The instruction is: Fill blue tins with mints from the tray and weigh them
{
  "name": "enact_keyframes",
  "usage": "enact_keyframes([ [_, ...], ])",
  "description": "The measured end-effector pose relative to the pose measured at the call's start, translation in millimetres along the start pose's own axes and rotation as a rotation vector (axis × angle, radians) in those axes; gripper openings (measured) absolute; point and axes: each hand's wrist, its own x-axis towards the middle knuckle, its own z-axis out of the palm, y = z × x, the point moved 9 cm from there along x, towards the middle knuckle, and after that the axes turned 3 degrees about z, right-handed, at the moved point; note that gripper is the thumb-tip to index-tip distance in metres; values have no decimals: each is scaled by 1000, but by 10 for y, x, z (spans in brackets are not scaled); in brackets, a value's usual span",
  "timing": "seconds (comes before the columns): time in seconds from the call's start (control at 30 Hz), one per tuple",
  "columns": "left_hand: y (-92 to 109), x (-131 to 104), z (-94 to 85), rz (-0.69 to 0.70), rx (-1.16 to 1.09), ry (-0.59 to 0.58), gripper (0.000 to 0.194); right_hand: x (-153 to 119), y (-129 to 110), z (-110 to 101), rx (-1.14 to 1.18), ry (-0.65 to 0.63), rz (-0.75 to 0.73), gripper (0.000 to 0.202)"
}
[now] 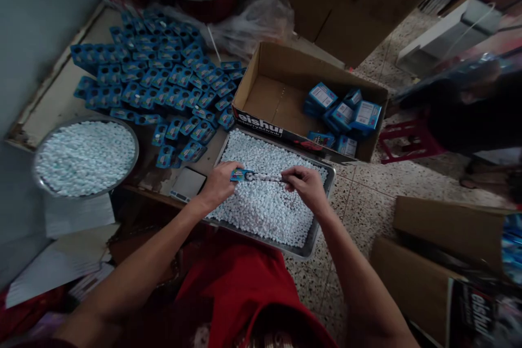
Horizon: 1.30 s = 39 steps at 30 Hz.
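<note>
Over a metal tray [331,176] heaped with small white pellets [261,212], my left hand [222,182] grips a small blue packet [238,174] with a round hole. From the packet a narrow strip or scoop [265,176] carrying white pellets reaches right. The fingers of my right hand [304,185] are pinched on the dark far end of this strip. Many similar blue packets [142,76] stand in rows on the table at the upper left.
An open cardboard box [256,119] with blue packets borders the tray's far side. A round metal bowl [136,147] of pellets and a small scale [187,184] lie left. A person [460,114] and a red stool [408,141] are right; cardboard boxes [416,277] stand lower right.
</note>
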Motion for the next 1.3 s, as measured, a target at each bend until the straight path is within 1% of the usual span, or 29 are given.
enact_keyframes([
  [0.1,68,3,46,30,-12,-2,32,-39,-244,-33,-210,10,-46,21],
  [0.2,88,14,89,31,-17,11,31,-81,-392,-66,-347,27,-81,24],
  [0.3,76,29,119,28,-38,30,28,-147,-497,-74,-423,42,-133,24],
  [0.4,46,45,132,-5,-85,45,27,-261,-621,-56,-487,83,-216,24],
  [0.53,82,79,165,-31,-116,34,29,-423,-787,26,-608,121,-327,23],
  [0.6,131,107,200,-17,-122,21,30,-465,-826,38,-644,125,-347,25],
  [0.67,146,137,246,-17,-171,8,29,-479,-822,-23,-613,128,-331,25],
  [0.77,54,167,310,-98,-294,11,29,-480,-698,-257,-439,147,-220,23],
  [0.87,-50,164,365,-191,-395,16,31,-499,-430,-523,-239,175,-42,23],
  [0.97,-33,171,418,-176,-484,9,34,-536,-160,-642,-66,163,80,20],
  [1.03,-35,187,489,-184,-512,-20,34,-560,-43,-662,-5,169,114,20],
  [1.13,-117,226,604,-260,-564,-34,39,-570,68,-662,-18,190,113,21],
  [1.2,-161,256,676,-303,-639,-44,43,-549,186,-700,-92,206,96,22],
  [1.23,-167,268,711,-315,-685,-59,44,-534,283,-747,-151,221,90,23],
  [1.3,-159,280,741,-322,-792,-71,45,-500,575,-897,-275,267,102,22],
])
